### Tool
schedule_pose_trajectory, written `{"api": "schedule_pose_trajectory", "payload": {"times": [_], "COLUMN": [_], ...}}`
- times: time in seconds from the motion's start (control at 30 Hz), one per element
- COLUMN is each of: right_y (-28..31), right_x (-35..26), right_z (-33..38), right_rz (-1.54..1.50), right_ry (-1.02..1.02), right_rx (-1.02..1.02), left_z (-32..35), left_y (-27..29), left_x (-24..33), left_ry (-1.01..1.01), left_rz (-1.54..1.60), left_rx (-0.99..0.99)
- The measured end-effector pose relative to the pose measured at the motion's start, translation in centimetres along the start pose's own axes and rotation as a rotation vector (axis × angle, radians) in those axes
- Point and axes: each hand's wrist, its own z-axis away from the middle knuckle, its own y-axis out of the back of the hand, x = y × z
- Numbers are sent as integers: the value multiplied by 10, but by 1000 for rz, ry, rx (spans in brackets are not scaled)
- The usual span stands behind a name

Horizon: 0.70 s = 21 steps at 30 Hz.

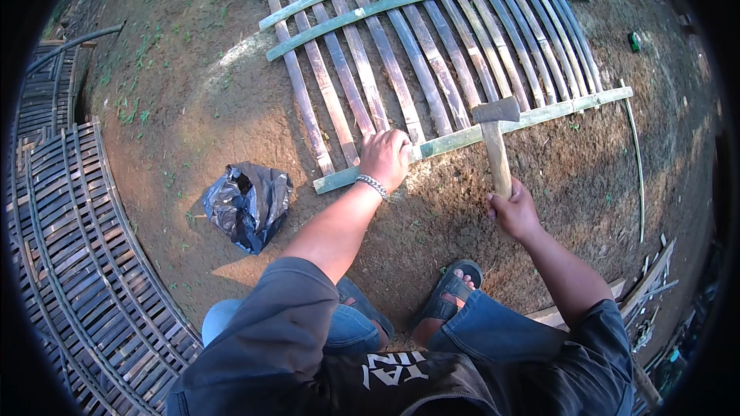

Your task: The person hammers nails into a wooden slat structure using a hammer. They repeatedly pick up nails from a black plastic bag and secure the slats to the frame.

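The left hand [385, 157] presses flat, fingers spread, on the near green rail [539, 115] of a bamboo panel [416, 62] lying on the dirt [193, 108], apparently to steady it. The right hand [515, 212] is closed around the handle of a hammer [496, 135], whose head rests on that rail, likely lined up to strike. A crumpled dark bag [247, 204] lies nearby.

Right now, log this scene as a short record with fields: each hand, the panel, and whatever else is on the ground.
left hand: pressing down on the green crosspiece of the bamboo panel
right hand: gripping the wooden handle of the hammer
hammer head: resting on the crosspiece
panel: flat on bare dirt, slats under green cross strips
bag: dark plastic, crumpled, left of the left arm
finished panels: stacked at far left
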Motion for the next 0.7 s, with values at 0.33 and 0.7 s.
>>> {"api": "schedule_pose_trajectory", "payload": {"times": [0.33,0.7], "right_y": [-4,-27], "right_x": [-7,-6], "right_z": [-1,-11], "right_rz": [62,139], "right_ry": [-48,-95], "right_rx": [-18,-28], "left_z": [-21,-19], "left_y": [-8,-19], "left_x": [-8,-18], "left_ry": [-168,-204], "left_rz": [-27,-7], "left_rx": [104,102]}}
